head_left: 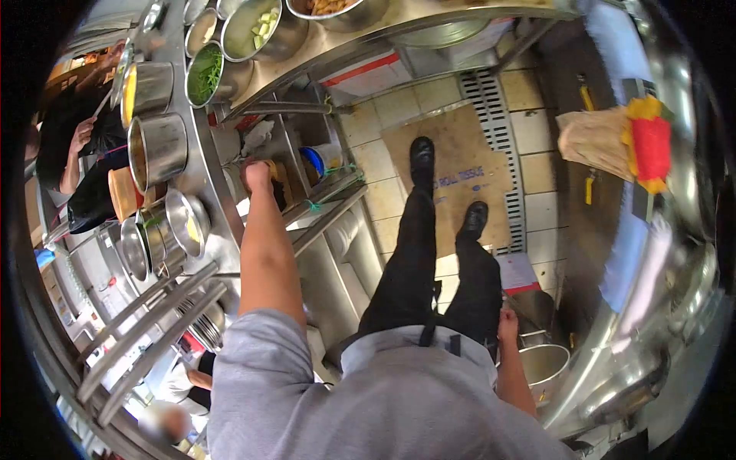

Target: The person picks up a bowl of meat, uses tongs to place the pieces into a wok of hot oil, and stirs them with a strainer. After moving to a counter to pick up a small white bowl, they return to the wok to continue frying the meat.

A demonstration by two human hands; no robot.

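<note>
My left hand (259, 176) reaches under the steel counter on the left, at shelf height. Its fingers are curled closed beside a small brown and yellow item (274, 170); what they grip, if anything, is hidden. Just beyond it on the shelf stands a blue-rimmed tub (313, 162). My right hand (507, 326) hangs low by my right leg, fingers curled in. Close to it is a deep metal pot (546, 362); whether the hand touches its handle does not show clearly.
Steel bowls of chopped greens (205, 75) and pale vegetable pieces (263, 31) line the counter, with tall pots (158, 149) nearby. Flattened cardboard (452, 184) lies underfoot beside a floor drain (491, 115). Metal rails (153, 322) run at left. Other people work across the counter.
</note>
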